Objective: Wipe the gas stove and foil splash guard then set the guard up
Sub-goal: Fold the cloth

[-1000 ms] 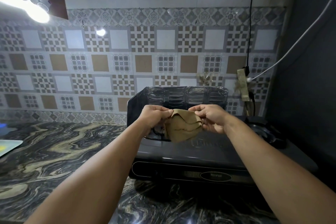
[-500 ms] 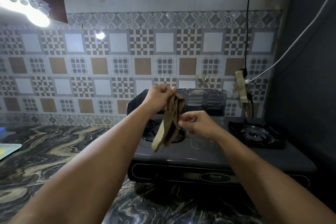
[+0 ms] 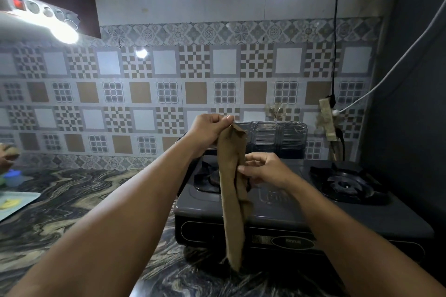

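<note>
A dark grey two-burner gas stove (image 3: 362,214) stands on the marbled counter at the right. Behind it the foil splash guard (image 3: 277,137) stands upright against the tiled wall. A brown cloth (image 3: 233,200) hangs long and narrow in front of the stove. My left hand (image 3: 208,128) pinches its top corner at guard height. My right hand (image 3: 263,170) grips the cloth lower down, over the stove top between the burners. The left burner (image 3: 207,177) is partly hidden by the cloth; the right burner (image 3: 347,184) is in full view.
The dark marbled counter (image 3: 84,200) runs left of the stove. A pale tray (image 3: 14,204) and a blue lidded container (image 3: 13,177) sit at the far left edge. A power strip (image 3: 327,120) with black and white cables hangs on the wall right of the guard. A dark wall closes the right side.
The cloth was bunched between both hands; now it hangs long, my left hand has risen with its top and my right hand has slid down it.
</note>
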Tool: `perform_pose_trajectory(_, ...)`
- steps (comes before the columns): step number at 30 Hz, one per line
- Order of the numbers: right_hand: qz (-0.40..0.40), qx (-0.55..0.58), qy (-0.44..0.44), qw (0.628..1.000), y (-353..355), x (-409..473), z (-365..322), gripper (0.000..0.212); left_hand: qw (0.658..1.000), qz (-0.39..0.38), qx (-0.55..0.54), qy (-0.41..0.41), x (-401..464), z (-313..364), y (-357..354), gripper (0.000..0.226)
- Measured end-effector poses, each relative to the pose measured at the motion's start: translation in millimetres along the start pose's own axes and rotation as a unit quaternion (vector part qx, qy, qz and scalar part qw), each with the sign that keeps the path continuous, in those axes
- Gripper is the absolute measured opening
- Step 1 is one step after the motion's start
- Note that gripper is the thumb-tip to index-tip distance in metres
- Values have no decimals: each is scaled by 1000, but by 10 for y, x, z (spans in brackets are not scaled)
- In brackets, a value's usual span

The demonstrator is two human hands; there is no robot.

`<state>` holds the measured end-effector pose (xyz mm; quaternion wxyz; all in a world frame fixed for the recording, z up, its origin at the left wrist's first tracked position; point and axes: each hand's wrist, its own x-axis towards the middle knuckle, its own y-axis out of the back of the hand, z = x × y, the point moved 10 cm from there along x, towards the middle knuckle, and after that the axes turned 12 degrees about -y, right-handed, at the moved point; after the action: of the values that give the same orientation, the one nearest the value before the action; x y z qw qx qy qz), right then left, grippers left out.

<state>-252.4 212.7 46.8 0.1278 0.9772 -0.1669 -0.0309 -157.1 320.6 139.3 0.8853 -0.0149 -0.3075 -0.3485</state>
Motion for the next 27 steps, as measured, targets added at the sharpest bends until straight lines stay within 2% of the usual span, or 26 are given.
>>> perform_pose_trajectory(5,63,18,13,998,79,10,-79,16,1000,-20,18,-6,48,85,-78,37)
perform_pose_trajectory(10,150,19,28,988,366,13,-134,20,1000,16,21,-1,79,99,20,37)
perform_pose_trajectory(13,129,-25,47,990,353,-68,-273,23,999,47,21,7,55,85,39,38)
perform_pose_trajectory(15,94,-23,51,994,256,-109,-364,36,999,44,21,1,50,88,-32,37)
perform_pose_trajectory(17,85,-1,54,995,235,-108,-426,34,999,36,21,-8,48,85,-127,35)
perform_pose_trajectory(19,118,32,54,991,327,-105,-474,21,999,51,17,-6,21,59,-160,36)
perform_pose_trajectory(21,158,48,51,985,457,-122,-500,18,998,59,-3,18,-46,-61,-179,34)
perform_pose_trajectory(24,178,38,54,982,588,-158,-517,19,993,-43,-74,82,-219,-417,-452,28)
perform_pose_trajectory(27,186,68,35,980,741,-214,-494,24,976,-176,-31,126,-456,-759,-842,26)
